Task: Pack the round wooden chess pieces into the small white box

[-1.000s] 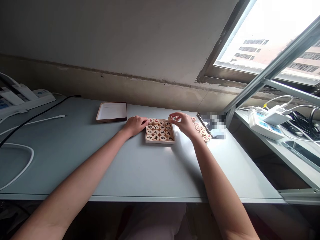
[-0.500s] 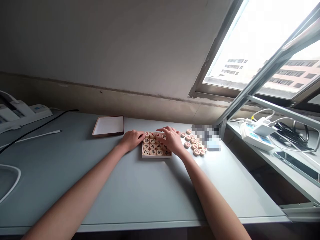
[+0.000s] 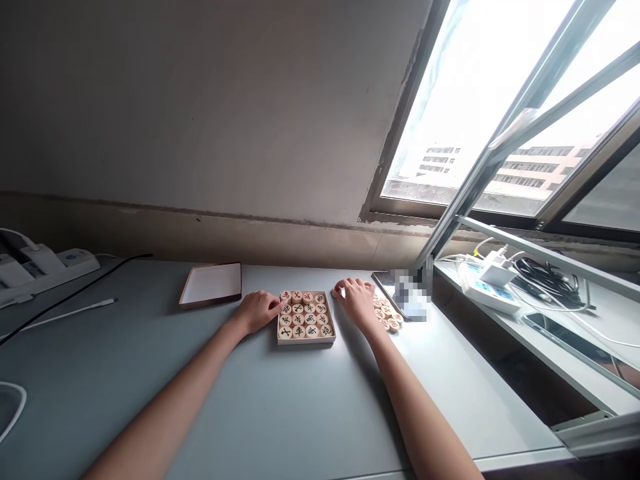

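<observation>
A shallow box (image 3: 306,341) holds rows of round wooden xiangqi pieces (image 3: 298,319), mostly with black characters. Three red-marked pieces (image 3: 297,296) sit along its far side, seeming to lie on top of others. My left hand (image 3: 260,311) rests on the table, its thumb and forefinger closed on the box's far left edge. To the right of the box, my right hand (image 3: 357,300) reaches down with bent fingers, the tips at a light wooden piece mostly hidden beneath them. Loose red-marked pieces (image 3: 385,312) lie beside and partly behind that hand.
An upturned box lid (image 3: 212,284) lies back left. Behind the loose pieces is a phone-like device (image 3: 414,303), partly blurred out. Cables (image 3: 75,317) and a power strip (image 3: 50,270) are at the left. A metal frame (image 3: 465,193) and another power strip (image 3: 487,287) stand right.
My right hand has moved from above the box rightward to the loose pieces, uncovering the box's right side. The left hand stays at the box's edge. The view has tilted and shifted slightly.
</observation>
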The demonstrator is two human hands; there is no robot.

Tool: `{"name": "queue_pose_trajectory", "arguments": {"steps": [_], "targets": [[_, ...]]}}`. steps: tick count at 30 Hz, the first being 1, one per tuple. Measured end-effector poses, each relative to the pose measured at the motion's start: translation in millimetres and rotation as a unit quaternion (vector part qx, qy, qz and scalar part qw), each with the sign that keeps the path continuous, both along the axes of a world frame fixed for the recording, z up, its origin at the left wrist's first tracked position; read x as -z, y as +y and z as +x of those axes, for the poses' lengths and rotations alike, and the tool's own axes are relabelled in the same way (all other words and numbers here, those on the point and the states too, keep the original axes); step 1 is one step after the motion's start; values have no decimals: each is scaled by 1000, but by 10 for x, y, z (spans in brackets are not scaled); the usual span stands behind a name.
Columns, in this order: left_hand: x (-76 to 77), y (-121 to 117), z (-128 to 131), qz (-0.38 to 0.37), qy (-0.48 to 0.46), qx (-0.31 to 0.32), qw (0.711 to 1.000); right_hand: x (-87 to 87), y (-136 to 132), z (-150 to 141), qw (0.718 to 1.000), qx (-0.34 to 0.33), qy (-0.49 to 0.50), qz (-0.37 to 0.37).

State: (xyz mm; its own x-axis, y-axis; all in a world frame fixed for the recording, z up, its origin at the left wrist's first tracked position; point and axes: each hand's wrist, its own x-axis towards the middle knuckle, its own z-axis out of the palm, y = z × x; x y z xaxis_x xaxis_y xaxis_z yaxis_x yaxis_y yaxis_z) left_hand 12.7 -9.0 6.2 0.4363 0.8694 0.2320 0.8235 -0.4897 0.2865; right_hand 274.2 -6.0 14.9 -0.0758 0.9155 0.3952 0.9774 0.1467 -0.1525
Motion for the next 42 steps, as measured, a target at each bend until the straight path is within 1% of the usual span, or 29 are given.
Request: {"name": "queue_pose_trajectory", "arguments": {"steps": [2,5,7,8,15,20,27,31,34,37,40,42], "targets": [[-4,-2,5,-16,3,-4,1000,-93,-28,-21,999,-7,45,-22],[0,-3,10,-20,-3,-4,1000,-207,-67,-48,987,-72,125,-70],[10,-2,12,-16,-9,-3,1000,-235,-82,-71,979,-115,141,-90],[16,-2,12,-14,-11,-4,1000,-235,-85,-83,978,-125,139,-91],[54,6,10,-12,-12,-12,1000,-193,-83,-126,980,-128,134,-73],[54,14,24,-9,-10,-14,1000,-223,-131,-171,987,-123,88,-55],[15,-11,28,-14,-11,-10,1000,-225,-160,-186,991,-103,60,-68],[21,-7,23,-13,-13,-7,1000,-217,-152,-243,986,-128,84,-59],[25,-5,24,-17,-15,-8,1000,-178,-159,-364,986,-143,86,-28],[11,-18,25,-19,-16,-8,1000,-123,-176,-465,987,-143,70,2],[-17,-39,25,-22,-13,-8,1000,-102,-180,-481,986,-152,75,-1],[-31,-50,25,-30,-12,-4,999,-109,-158,-436,983,-157,93,-13]]}}
